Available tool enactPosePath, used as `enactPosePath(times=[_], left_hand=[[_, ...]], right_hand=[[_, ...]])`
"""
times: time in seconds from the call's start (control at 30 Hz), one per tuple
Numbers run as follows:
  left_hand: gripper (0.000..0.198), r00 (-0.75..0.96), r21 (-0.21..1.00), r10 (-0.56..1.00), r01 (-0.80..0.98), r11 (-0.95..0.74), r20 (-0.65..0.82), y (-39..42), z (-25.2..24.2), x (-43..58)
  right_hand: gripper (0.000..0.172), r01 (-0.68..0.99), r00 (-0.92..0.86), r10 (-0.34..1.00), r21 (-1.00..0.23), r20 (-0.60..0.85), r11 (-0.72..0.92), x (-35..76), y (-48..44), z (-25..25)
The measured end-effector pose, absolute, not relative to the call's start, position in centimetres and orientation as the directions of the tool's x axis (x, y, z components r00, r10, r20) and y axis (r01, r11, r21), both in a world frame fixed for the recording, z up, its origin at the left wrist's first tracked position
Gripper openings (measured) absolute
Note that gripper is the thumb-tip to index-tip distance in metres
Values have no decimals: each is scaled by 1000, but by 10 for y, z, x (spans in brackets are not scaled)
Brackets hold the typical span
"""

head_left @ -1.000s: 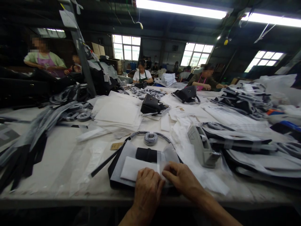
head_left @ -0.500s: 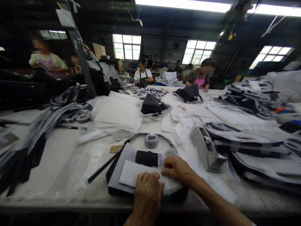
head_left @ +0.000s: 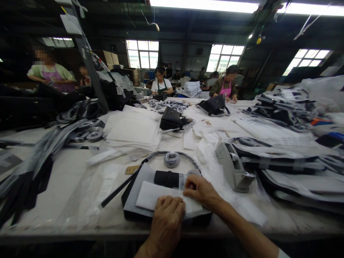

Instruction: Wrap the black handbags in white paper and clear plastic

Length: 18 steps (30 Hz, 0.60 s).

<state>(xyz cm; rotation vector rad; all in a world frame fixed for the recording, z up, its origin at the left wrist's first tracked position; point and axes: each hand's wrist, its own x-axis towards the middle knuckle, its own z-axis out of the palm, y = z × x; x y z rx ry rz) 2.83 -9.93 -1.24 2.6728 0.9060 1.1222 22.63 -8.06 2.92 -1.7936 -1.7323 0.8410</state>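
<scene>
1. Head view: folded paper atop bag, near front of table.
2. Left hand: fingers bent over paper. Right hand: thumb, forefinger nearly meeting. Cannot tell whether gripping.
3. Paper probably light, soft, easily creased; best held by flat edges.

Black bag, white sheet, grey tape dispenser.

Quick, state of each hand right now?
Left hand: fingers bent, resting on white padding; grip unclear.
Right hand: thumb and fingers close together by the translucent strip; grip unclear.
</scene>
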Motion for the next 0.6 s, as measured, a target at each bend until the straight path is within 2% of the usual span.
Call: enactPosePath(times=[0.1,0.17,0.23,0.3,0.4,0.5,0.6], left_hand=[[24,543,353,594,488,-798,593,-100,-8,27],[23,536,374,599,475,-797,595,-100,-6,27],[23,530,391,607,470,-792,593,-100,-6,27],[22,522,402,618,475,-783,587,-99,-6,27],[21,528,415,626,471,-778,574,-98,-4,26],[20,538,414,624,469,-780,566,-98,-3,26],[18,538,375,611,490,-787,581,-98,-2,26]], right_hand=[[23,560,-110,990,-829,-88,-11,234,-97,38],[20,581,-237,972,-803,-12,131,239,-113,44],[13,663,-379,915,-650,136,371,241,-130,48],[6,709,-509,817,-408,269,576,241,-143,48],[19,685,-654,676,-112,340,720,240,-153,45],[21,655,-714,634,-33,297,754,243,-155,41],[18,696,-662,692,-107,288,710,245,-158,39]])
